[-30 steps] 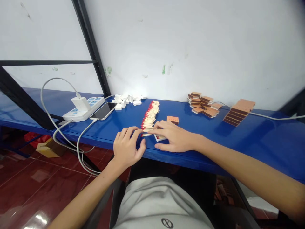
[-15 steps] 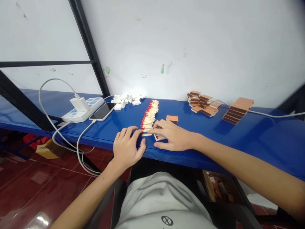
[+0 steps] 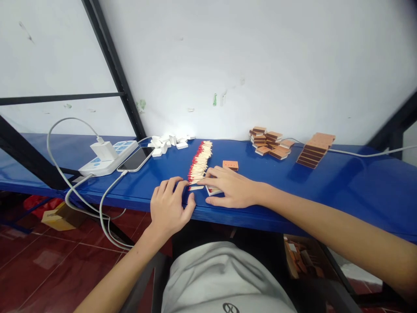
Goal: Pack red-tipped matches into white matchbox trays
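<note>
A long row of red-tipped matches (image 3: 199, 161) lies on the blue shelf (image 3: 325, 182). My left hand (image 3: 169, 206) rests at the shelf's front edge, fingers curved, fingertips touching the near end of the row. My right hand (image 3: 230, 187) lies flat over a small white tray (image 3: 211, 190) with matches in it, index finger reaching to the near matches. A single orange matchbox (image 3: 230, 165) sits just behind my right hand.
Small white trays (image 3: 167, 140) are heaped at the back. A phone (image 3: 136, 158) and a power strip (image 3: 107, 156) with a charger and cables lie to the left. Stacks of orange matchboxes (image 3: 269, 141) (image 3: 314, 150) stand at the right. A black frame post (image 3: 110, 69) slants upward.
Both hands have stayed at the near end of the match row. The view has shifted slightly, so everything sits a little further left in the picture.
</note>
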`<state>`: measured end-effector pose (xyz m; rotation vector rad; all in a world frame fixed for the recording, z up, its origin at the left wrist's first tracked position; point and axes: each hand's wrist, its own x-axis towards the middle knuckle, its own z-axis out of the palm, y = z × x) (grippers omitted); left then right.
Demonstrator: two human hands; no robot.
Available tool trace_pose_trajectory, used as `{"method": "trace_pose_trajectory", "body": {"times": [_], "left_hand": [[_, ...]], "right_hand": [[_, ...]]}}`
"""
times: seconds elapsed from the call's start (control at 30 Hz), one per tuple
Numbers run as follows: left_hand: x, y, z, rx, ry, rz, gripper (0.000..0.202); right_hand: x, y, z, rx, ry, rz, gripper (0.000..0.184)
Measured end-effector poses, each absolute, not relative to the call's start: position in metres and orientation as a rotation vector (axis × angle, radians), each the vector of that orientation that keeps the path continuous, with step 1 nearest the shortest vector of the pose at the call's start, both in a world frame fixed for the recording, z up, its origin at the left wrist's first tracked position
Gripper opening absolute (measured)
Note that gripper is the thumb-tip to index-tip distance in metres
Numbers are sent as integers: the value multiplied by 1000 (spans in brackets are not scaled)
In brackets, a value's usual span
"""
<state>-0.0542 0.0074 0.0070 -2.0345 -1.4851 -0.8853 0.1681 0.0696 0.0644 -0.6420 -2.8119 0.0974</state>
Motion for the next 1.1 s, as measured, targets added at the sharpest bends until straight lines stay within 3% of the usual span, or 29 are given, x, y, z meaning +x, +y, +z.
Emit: {"method": "trace_pose_trajectory", "body": {"times": [0.6,1.1], "left_hand": [[-55,6,9,-2124,-1439,-920,19],[-55,6,9,-2089,-1499,-813,33]], "right_hand": [[168,70,65,-653,-2811,101,52],[168,71,65,-689,-2821,89,51]]}}
